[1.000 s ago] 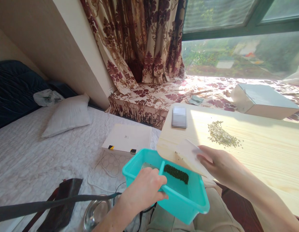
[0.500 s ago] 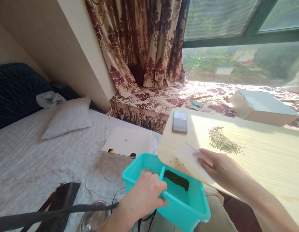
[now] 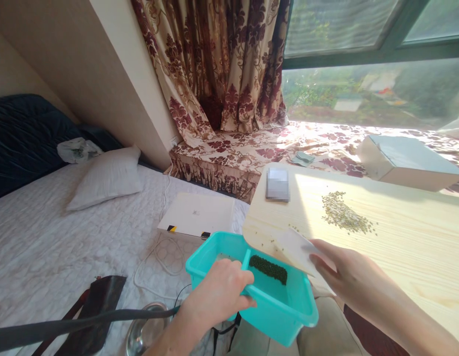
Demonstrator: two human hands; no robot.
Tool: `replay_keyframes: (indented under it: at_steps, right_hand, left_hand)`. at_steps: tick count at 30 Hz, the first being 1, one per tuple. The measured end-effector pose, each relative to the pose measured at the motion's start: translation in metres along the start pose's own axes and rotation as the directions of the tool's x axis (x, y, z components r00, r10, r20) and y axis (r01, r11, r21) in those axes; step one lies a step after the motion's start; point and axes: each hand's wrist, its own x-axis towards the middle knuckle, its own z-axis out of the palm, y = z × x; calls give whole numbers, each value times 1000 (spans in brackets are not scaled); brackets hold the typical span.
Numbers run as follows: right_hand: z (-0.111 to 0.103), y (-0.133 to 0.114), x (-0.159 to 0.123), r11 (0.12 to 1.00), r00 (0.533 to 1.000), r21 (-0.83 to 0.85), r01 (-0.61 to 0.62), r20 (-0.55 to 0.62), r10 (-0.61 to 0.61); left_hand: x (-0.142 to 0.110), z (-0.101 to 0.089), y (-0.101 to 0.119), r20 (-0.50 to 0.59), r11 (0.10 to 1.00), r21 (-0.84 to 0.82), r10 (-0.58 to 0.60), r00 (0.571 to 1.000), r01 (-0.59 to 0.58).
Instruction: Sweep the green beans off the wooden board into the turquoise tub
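A turquoise two-compartment bin (image 3: 311,309) is held against the table's edge by my left hand (image 3: 224,291), whose fingers wrap its near rim at the divider. Dark green beans (image 3: 268,269) lie in a band in the right compartment; a few light bits show in the left one. My right hand (image 3: 335,262) grips a white card (image 3: 298,247), its edge low on the wooden table (image 3: 410,237) near the corner by the bin. A few loose beans lie about the card. Farther back, a scattered pile of pale green and whitish beans (image 3: 344,212) is spread on the tabletop.
A grey pixelated rectangular object (image 3: 277,185) lies at the table's far left. Behind stand a white box (image 3: 410,163) and a folded cloth (image 3: 302,158) on the window seat. On the bed are a flat white box (image 3: 195,212), a metal bowl (image 3: 146,329) and a pillow (image 3: 106,178).
My right hand and the card have shifted slightly right and down, and more loose beans show behind the card. The bin has moved a little to the left, my left hand still on it.
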Motion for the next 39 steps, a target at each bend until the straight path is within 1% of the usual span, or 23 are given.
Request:
replay_keyframes:
  at_steps: [2,5,9,11,13,16,20,22,24,30,35,37,39]
  right_hand:
    - [3,-2,5,1000,1000,-22,-8,-21,7]
    - [6,-4,10,999,999,-31,21,-31,-22]
    - [5,-4,7,996,996,17,86,-32,-85]
    - [3,-1,4,997,995,14,79,-68,-78]
    - [3,0,2,997,995,17,69,-73,-68]
    - [10,-2,2,996,995,29,86,-53,-85]
    - [18,-12,4,987,986,50,150,-85,-145]
    - [18,-18,5,980,981,76,184,-77,-178]
    - [15,-21,7,978,981,87,191,-57,-187]
    - [10,-29,23,996,997,19,83,-10,-83]
    - [12,-40,40,998,998,-33,45,32,-44]
    - [14,-45,40,996,996,-49,71,47,-69]
    - [17,-49,33,988,988,-48,149,32,-148]
  left_hand:
    - [-1,0,-1,-4,1000,-5,-4,1000,4]
    - [-3,0,-1,-9,1000,-9,-8,1000,8]
    - [-4,-2,0,11,1000,4,-18,1000,18]
    - [-4,-3,1,22,1000,8,-21,1000,20]
    - [-3,-5,1,26,1000,9,-20,999,20]
    - [-3,-5,1,23,1000,9,-25,999,24]
    - [-4,-3,-1,7,1000,9,-27,1000,27]
    - [-4,-3,-2,7,999,15,-29,1000,29]
    - [-6,-4,-3,11,999,21,-31,999,31]
    - [-7,-6,-6,9,999,22,-45,999,44]
    - [-9,-5,-10,7,998,9,-60,998,60]
    - [-11,-5,-12,10,998,7,-66,998,65]
    - [-14,-5,-14,4,998,5,-68,998,68]
